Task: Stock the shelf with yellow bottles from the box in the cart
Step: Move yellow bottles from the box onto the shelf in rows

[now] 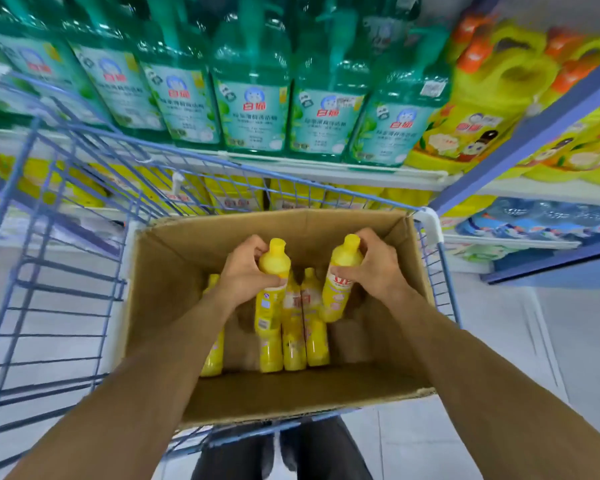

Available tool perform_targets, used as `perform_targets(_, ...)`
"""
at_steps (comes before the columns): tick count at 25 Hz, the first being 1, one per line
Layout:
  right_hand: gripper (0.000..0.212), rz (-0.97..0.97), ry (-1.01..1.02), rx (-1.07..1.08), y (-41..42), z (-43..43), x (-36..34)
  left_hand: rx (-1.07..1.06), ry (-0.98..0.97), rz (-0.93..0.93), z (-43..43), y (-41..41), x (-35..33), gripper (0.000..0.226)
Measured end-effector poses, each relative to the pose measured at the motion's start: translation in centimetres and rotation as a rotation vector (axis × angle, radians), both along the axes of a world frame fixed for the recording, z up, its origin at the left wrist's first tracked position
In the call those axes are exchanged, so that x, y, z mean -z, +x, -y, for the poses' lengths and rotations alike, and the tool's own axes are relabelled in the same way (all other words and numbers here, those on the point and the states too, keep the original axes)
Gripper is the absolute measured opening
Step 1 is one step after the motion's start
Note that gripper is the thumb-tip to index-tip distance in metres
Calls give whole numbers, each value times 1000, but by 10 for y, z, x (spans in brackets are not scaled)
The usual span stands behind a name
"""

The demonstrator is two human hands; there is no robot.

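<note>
Your left forearm [174, 358] hides most of one spare bottle [212, 355] in the box [174, 271]; labels on the shelf [326, 169] are blurred. Left hand [245, 271] fingers wrap the left yellow bottle [270, 306], right hand [376, 268] fingers the right yellow bottle [338, 292], both within the box. Cart [430, 225] wires ring it.

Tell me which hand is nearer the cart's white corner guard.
Right. The right hand holds the right bottle just below-left of the white corner guard; the left hand holds the left bottle farther left.
</note>
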State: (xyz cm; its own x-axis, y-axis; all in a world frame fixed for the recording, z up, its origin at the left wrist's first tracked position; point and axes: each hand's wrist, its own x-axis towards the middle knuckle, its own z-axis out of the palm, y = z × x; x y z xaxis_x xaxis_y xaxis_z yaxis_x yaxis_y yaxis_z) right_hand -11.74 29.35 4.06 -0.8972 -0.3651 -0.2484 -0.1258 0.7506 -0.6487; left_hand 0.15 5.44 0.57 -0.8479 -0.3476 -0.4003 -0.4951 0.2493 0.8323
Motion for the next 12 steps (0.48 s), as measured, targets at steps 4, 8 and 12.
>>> perform_targets(4, 64, -105, -185, -69, -15, 22, -120, 77, 29, -187, -2, -37, -128, 64)
perform_targets(8, 60, -246, -276, -139, -33, 27, -239, 172, 12, -341, -5, -63, -255, 60)
perform_targets(12, 68, -409, -334, -97, -51, 14, -347, 212, -38, -487, -8, -85, -364, 65)
